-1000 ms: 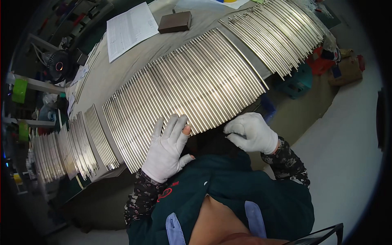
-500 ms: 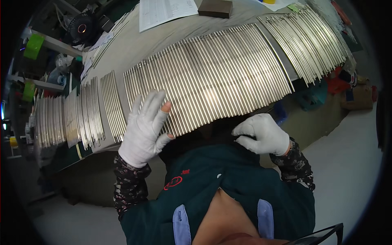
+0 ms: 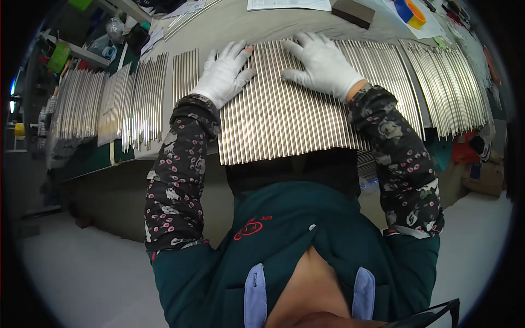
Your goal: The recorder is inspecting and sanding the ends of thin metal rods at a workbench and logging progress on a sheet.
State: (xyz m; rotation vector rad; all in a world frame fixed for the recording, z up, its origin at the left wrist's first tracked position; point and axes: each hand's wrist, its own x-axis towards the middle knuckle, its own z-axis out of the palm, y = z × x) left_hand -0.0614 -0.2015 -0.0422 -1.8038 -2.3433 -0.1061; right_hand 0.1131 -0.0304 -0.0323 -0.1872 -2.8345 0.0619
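A wide row of thin silver metal rods (image 3: 290,120) lies side by side on a workbench, their near ends hanging over its front edge. My left hand (image 3: 224,76), in a white glove, rests flat on the rods with fingers spread. Just to its right, my right hand (image 3: 322,63), also white-gloved, lies palm down on the same rods, fingers apart. Neither hand grips anything. My patterned sleeves and dark green top fill the lower middle of the view.
More rod bundles lie to the left (image 3: 142,98) and right (image 3: 448,87). A white paper sheet (image 3: 290,4), a dark brown block (image 3: 353,12) and tape rolls (image 3: 410,11) sit at the bench's far side. Shelves with clutter (image 3: 82,44) stand left; red and brown items (image 3: 481,158) right.
Both hands moved from the rods' near ends, by the bench edge, forward onto the top of the rods and now lie flat there. The view has tilted and shifted.
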